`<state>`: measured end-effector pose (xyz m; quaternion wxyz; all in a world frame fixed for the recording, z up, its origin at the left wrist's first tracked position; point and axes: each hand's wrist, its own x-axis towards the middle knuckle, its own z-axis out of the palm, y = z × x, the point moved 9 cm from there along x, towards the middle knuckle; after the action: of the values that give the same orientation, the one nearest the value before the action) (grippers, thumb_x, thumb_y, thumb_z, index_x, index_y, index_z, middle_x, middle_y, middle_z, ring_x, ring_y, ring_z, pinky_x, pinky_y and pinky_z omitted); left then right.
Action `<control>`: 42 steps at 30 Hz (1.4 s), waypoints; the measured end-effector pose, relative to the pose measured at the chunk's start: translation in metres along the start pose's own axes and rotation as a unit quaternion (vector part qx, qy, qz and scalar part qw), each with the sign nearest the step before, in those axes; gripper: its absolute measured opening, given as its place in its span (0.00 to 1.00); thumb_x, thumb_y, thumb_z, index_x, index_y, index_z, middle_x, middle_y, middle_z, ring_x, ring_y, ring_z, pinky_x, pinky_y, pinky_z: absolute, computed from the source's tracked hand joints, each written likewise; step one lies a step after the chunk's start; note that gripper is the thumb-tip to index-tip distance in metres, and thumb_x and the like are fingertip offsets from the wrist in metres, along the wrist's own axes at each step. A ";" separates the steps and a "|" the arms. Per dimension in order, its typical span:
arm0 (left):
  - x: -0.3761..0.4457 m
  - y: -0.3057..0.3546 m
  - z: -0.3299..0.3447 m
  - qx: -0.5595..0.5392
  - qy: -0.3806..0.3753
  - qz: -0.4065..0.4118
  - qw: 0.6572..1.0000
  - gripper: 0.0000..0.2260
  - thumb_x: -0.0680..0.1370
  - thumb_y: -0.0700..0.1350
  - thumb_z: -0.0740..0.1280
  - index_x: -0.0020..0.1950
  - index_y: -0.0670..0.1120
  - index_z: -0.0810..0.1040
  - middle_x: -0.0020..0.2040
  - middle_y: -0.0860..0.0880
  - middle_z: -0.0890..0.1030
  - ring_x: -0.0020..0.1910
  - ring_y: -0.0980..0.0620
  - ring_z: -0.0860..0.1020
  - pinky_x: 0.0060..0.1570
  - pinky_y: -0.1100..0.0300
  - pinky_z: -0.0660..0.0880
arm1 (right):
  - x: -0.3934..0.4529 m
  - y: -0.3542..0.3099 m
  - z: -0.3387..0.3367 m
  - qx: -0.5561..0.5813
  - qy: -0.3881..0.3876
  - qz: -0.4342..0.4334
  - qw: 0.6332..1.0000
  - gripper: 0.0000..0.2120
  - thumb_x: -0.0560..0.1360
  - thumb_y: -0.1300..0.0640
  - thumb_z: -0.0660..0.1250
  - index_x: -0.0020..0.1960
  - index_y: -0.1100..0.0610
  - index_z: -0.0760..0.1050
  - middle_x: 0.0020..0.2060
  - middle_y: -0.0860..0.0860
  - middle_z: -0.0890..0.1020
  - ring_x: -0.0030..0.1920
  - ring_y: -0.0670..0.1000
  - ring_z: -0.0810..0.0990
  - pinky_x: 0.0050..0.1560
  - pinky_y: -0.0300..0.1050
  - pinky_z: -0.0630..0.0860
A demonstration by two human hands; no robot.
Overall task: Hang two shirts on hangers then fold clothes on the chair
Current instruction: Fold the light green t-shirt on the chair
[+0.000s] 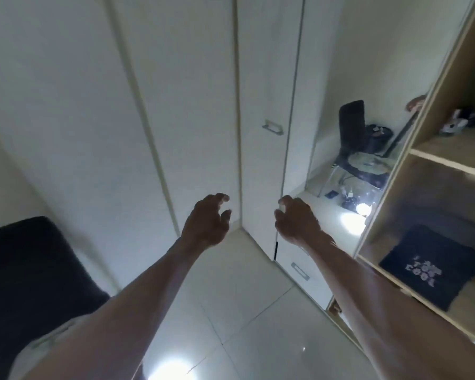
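Both your hands are out in front, holding nothing: left hand and right hand loosely curled, fingers apart, nothing pinched. They hover before the closed white wardrobe doors, near the corner seam.

Task items: a dark folded shirt with pale lettering lies on the lower shelf of the open wooden unit to your right. The dark chair sits at lower left; a pale cloth edge shows beside your left forearm, too cropped to identify. No hangers visible. The mirror panel reflects a second chair with clothes on it.

Risks, my read:
- Mirror misleads you; reaching toward the reflection means hitting glass.
- Frame is blurred, you're likely moving; swinging the right arm could clip the unit's edge.
- Grabbing the folded shirt by one corner unfolds it.
- Door handle sits above your hands; opening that door towards you could catch them.
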<state>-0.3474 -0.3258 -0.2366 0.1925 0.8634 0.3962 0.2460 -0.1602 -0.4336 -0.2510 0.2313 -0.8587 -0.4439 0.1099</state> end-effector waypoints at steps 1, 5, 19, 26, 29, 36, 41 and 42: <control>-0.015 -0.015 -0.021 0.008 0.015 -0.029 0.999 0.16 0.80 0.45 0.66 0.68 0.47 0.75 0.64 0.47 0.79 0.61 0.49 0.78 0.61 0.54 0.74 | -0.003 -0.022 0.006 -0.002 -0.004 -0.031 1.000 0.18 0.82 0.52 0.57 0.72 0.52 0.69 0.68 0.56 0.72 0.69 0.58 0.72 0.65 0.51 0.70; -0.095 -0.075 -0.075 0.037 0.051 -0.133 0.989 0.15 0.80 0.46 0.65 0.67 0.48 0.75 0.63 0.46 0.79 0.60 0.50 0.78 0.62 0.55 0.74 | -0.043 -0.089 0.053 -0.006 -0.070 -0.120 0.990 0.18 0.82 0.51 0.60 0.71 0.52 0.69 0.68 0.56 0.73 0.69 0.58 0.72 0.66 0.52 0.71; -0.375 -0.276 -0.158 0.045 0.056 -0.381 0.922 0.12 0.81 0.42 0.65 0.62 0.39 0.79 0.59 0.43 0.82 0.57 0.48 0.80 0.60 0.55 0.77 | -0.184 -0.256 0.251 -0.106 -0.298 -0.296 0.901 0.19 0.81 0.53 0.64 0.70 0.55 0.72 0.69 0.55 0.76 0.70 0.56 0.73 0.67 0.45 0.69; -0.444 -0.398 -0.196 0.032 0.041 -0.437 0.898 0.14 0.80 0.44 0.67 0.64 0.41 0.79 0.61 0.45 0.81 0.58 0.48 0.80 0.56 0.60 0.75 | -0.222 -0.340 0.354 -0.114 -0.342 -0.296 0.884 0.20 0.81 0.52 0.63 0.72 0.54 0.70 0.69 0.54 0.76 0.68 0.55 0.74 0.66 0.48 0.71; -0.457 -0.454 -0.200 0.031 0.016 -0.448 0.893 0.12 0.79 0.44 0.67 0.61 0.42 0.80 0.58 0.45 0.82 0.54 0.49 0.80 0.55 0.58 0.76 | -0.239 -0.365 0.405 -0.102 -0.366 -0.285 0.880 0.20 0.81 0.54 0.63 0.72 0.54 0.70 0.70 0.53 0.74 0.67 0.54 0.74 0.57 0.43 0.71; -0.440 -0.553 -0.151 -0.021 -0.050 -0.469 0.881 0.09 0.78 0.43 0.67 0.57 0.42 0.80 0.55 0.46 0.82 0.54 0.47 0.81 0.52 0.60 0.74 | -0.231 -0.375 0.516 -0.102 -0.426 -0.225 0.870 0.20 0.80 0.56 0.65 0.71 0.54 0.70 0.66 0.53 0.76 0.52 0.50 0.75 0.46 0.42 0.78; -0.420 -0.623 -0.098 -0.052 -0.078 -0.491 0.866 0.10 0.78 0.42 0.68 0.59 0.41 0.80 0.56 0.46 0.81 0.55 0.47 0.80 0.55 0.56 0.77 | -0.186 -0.384 0.610 -0.096 -0.437 -0.197 0.872 0.21 0.79 0.60 0.65 0.71 0.53 0.70 0.68 0.54 0.76 0.60 0.53 0.79 0.50 0.44 0.78; -0.418 -0.640 -0.087 -0.051 -0.084 -0.500 0.860 0.10 0.78 0.42 0.67 0.58 0.41 0.80 0.56 0.46 0.81 0.56 0.47 0.80 0.55 0.55 0.77 | -0.176 -0.385 0.631 -0.096 -0.441 -0.192 0.871 0.22 0.79 0.62 0.65 0.71 0.53 0.71 0.69 0.53 0.75 0.61 0.54 0.79 0.49 0.44 0.77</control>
<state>-1.0109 -0.2484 -0.6179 0.3658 0.5555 0.7441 0.0629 -0.7857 -0.1957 -0.6113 -0.0553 -0.6369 -0.6640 0.3878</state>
